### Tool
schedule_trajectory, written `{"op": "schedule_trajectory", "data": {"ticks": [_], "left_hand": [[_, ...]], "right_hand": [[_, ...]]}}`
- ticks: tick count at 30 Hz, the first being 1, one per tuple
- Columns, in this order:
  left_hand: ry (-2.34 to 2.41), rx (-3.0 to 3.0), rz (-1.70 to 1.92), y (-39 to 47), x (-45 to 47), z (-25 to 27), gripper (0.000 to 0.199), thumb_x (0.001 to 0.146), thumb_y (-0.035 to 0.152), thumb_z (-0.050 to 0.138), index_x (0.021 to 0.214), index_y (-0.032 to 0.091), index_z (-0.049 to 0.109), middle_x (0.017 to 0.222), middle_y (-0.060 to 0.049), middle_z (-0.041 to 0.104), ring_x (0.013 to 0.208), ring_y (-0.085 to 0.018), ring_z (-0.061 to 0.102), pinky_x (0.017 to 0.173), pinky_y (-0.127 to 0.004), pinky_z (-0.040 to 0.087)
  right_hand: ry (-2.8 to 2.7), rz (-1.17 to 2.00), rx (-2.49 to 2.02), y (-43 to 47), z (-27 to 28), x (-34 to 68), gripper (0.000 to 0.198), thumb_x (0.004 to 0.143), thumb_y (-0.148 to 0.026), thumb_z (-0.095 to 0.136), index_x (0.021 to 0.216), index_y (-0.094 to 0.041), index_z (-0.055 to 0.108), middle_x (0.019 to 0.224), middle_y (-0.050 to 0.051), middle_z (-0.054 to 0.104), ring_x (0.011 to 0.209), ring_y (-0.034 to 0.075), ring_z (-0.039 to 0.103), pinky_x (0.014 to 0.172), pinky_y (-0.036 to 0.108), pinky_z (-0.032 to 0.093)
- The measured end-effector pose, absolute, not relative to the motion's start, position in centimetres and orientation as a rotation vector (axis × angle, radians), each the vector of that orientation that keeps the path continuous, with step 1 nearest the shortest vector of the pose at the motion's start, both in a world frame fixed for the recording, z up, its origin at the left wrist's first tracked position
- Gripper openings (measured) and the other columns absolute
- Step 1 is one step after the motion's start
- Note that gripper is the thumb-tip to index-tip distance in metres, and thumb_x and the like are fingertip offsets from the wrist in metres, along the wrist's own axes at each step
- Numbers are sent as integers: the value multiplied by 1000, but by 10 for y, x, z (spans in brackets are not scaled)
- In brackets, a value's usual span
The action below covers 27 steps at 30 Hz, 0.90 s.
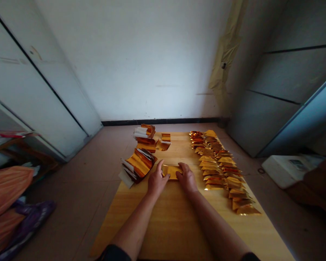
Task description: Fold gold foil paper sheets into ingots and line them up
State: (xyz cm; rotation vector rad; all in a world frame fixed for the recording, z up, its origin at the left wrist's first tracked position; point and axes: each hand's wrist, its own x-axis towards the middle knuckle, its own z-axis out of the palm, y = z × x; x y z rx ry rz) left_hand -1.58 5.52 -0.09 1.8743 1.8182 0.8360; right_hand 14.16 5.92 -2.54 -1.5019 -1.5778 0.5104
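Fingers (161, 167) on one gold sheet (171, 172)

A plain room in a home used as a makeshift workplace: bare white wall (141, 61), tiled floor (81, 188), a low wooden board (176, 217) and bundled bags (8, 203) at the left edge.

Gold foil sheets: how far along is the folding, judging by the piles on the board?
Done: two long rows of folded gold pieces along the board's right side. In hand: the left hand and right hand press one gold sheet flat between them. Left: curled stacks of unfolded sheets and a farther pile.
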Motion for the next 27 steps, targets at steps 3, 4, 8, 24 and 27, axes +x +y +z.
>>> {"op": "schedule_trajectory", "data": {"ticks": [3,4,8,24,27], "left_hand": [[1852,1947,857,54,-11,-5,66,76,28,60,138,19,40,76,-4,66,71,-21,62,70,-28,44],[1856,1986,868,53,-10,-6,63,76,27,59,137,19,41,82,-7,67,75,-23,63,72,-29,44],[1909,2188,701,50,-8,-8,54,81,23,52,134,16,45,95,-13,68,87,-26,62,79,-32,44],[2145,2308,281,55,-5,-5,41,90,22,39,130,21,49,83,-8,71,78,-20,66,67,-27,43],[2168,2277,278,57,-4,-4,40,90,22,39,129,22,50,82,-7,71,77,-20,66,65,-27,42]], "right_hand": [[-1649,452,-1621,66,-24,138,44,71,-14,49,115,-16,55,107,11,62,93,21,60,83,32,47],[-1672,446,-1658,68,-23,138,46,71,-14,50,117,-16,54,107,11,62,91,20,60,81,31,47],[-1755,413,-1736,71,-21,139,46,74,-15,51,119,-15,53,106,11,62,88,19,61,77,28,47],[-1799,388,-1887,77,-11,136,17,80,-18,53,96,-19,58,93,4,63,76,13,57,63,21,35],[-1795,382,-1913,78,-10,136,15,79,-18,53,93,-19,59,91,4,63,73,13,56,60,21,33]]}}
